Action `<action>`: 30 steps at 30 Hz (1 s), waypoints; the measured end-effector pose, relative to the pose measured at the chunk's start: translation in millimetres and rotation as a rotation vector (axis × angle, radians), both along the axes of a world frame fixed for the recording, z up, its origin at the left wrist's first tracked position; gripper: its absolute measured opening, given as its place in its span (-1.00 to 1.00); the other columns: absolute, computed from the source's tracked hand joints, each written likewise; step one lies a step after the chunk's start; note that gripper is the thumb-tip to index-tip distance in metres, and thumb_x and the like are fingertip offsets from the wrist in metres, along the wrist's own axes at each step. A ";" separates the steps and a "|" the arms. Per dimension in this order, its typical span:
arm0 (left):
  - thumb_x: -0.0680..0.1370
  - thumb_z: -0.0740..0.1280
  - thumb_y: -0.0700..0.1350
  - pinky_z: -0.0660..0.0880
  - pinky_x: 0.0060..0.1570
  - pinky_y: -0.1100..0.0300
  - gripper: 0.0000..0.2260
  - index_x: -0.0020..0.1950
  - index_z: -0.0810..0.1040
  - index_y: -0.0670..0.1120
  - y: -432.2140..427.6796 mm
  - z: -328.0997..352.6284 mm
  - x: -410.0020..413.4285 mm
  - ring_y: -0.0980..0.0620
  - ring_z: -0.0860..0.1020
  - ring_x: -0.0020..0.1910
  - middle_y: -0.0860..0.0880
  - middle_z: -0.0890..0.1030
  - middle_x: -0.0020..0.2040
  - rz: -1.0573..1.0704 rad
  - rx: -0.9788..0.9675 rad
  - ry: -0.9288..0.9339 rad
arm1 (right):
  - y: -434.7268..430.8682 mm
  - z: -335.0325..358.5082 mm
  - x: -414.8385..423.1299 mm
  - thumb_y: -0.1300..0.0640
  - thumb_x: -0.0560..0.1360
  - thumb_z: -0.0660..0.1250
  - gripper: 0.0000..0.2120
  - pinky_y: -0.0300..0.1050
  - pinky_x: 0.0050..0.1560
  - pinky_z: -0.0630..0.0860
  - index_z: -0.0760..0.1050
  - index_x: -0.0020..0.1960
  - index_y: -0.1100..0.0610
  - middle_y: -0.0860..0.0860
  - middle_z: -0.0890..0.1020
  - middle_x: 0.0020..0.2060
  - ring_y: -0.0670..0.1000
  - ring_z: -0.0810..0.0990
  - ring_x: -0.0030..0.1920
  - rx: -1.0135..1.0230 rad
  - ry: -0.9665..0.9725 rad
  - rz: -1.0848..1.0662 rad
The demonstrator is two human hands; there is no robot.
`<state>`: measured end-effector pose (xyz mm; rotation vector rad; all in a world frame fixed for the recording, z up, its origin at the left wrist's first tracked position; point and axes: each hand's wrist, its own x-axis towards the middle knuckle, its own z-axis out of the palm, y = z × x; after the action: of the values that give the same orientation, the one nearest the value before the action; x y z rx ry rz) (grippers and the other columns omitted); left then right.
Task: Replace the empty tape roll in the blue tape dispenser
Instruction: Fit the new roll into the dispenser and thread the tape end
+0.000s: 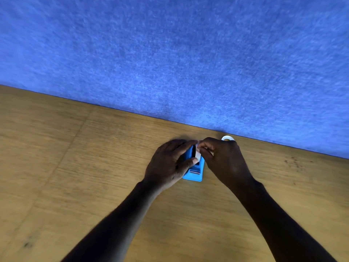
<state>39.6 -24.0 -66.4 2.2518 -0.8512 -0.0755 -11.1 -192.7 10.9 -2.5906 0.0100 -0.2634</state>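
Observation:
The blue tape dispenser lies on the wooden table with its cutter end toward me. My left hand wraps around its left side, thumb pressed near the middle. A white tape roll sits in the dispenser's slot, and my right hand pinches its upper edge with the fingertips. A second white ring-shaped roll lies on the table just beyond my right hand, partly hidden by it. Much of the dispenser's body is covered by both hands.
A blue felt wall panel rises along the table's far edge, close behind the hands. Bare wood shows left, right and in front of the dispenser. Both forearms reach in from the bottom of the view.

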 end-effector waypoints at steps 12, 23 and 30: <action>0.61 0.21 0.21 0.45 0.31 -0.01 -0.56 0.46 0.40 0.12 -1.0 -0.1 1.1 0.08 0.48 0.36 0.07 0.56 0.32 0.007 -0.006 0.004 | 2.6 0.2 -4.9 0.17 0.56 0.25 -0.90 -0.05 -0.31 0.51 0.53 -0.06 0.14 0.03 0.68 -0.16 0.05 0.61 -0.24 -0.133 0.061 0.058; 0.53 0.27 0.29 0.44 0.33 -0.03 -0.53 0.42 0.42 0.22 -1.1 -4.3 3.7 0.14 0.45 0.38 0.13 0.53 0.35 0.028 -0.077 0.080 | 7.7 -2.4 -10.6 0.14 0.58 0.21 -0.88 -0.08 -0.32 0.46 0.52 -0.03 0.12 0.00 0.66 -0.20 0.02 0.60 -0.26 -0.065 0.051 0.010; 0.55 0.25 0.25 0.41 0.35 0.01 -0.52 0.45 0.42 0.16 -2.4 3.3 3.6 0.14 0.45 0.38 0.11 0.55 0.35 0.005 -0.049 0.035 | 6.2 5.6 -12.1 0.16 0.58 0.23 -0.91 -0.04 -0.27 0.52 0.50 -0.01 0.12 0.02 0.65 -0.19 0.04 0.60 -0.24 -0.058 0.067 0.052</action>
<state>43.2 -26.4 -63.1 2.2005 -0.8200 -0.0904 -23.2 -186.5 16.4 -2.6522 -0.0419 -0.1605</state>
